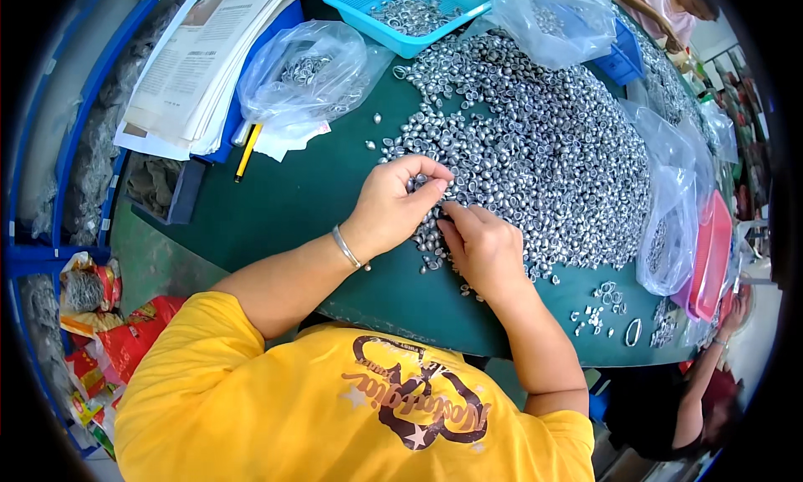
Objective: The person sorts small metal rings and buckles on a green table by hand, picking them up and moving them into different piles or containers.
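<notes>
A wide heap of small silvery metal pieces [552, 164], many shaped like hollow rings or cups, spreads over the dark green table. At its near left edge, my left hand [389, 202] has thumb and index finger curled together at the tips. Metal pieces show in the gap between them, but whether they are held or lie behind is unclear. Close beside it, my right hand [489, 252] is bent over the heap's near edge, thumb and index finger drawn together. Whatever sits at those fingertips is too small to make out. A metal bangle [344, 246] circles my left wrist.
A turquoise basket [368, 24] and clear plastic bags [301, 72] of metal parts stand at the back. Newspapers [201, 64] and a yellow pen [248, 153] lie left. At right are a red tray [711, 252], loose rings [633, 332] and a person [669, 411]; another [661, 10] works far right.
</notes>
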The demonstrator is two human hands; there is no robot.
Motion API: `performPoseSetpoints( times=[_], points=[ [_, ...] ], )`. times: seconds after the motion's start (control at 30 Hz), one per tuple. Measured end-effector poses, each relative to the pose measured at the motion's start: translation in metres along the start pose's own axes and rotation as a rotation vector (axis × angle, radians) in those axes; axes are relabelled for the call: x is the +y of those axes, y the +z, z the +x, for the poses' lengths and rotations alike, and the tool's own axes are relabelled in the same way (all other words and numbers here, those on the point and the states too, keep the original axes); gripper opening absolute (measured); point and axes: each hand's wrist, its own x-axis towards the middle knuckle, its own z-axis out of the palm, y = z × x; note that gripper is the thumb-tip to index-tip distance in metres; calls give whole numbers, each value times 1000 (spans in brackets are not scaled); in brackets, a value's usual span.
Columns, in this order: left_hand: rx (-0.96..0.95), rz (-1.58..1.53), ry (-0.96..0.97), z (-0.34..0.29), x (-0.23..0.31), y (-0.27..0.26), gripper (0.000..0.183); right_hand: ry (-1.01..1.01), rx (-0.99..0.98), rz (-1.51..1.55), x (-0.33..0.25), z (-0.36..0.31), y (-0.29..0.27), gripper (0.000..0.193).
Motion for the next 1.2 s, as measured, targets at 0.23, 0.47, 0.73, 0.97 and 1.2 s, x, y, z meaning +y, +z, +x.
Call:
performPoseSetpoints(
  times=[0.23,0.47,0.73,0.97,1.2],
  points=[
    [4,-14,-15,-1,1,-2,12,44,-85,143,-1,11,0,9],
    [-202,-72,-144,-8,10,-4,10,362,44,929,14,0,-13,9],
    [-225,-181,-83,-12,8,-1,10,268,99,873,18,-5,-7,10],
    [-256,-176,-140,-12,8,0,11,179,125,687,21,-7,-9,12],
    [-261,-444,-307,-12,13,1,13,240,184,694,12,-10,-15,14]
  ],
)
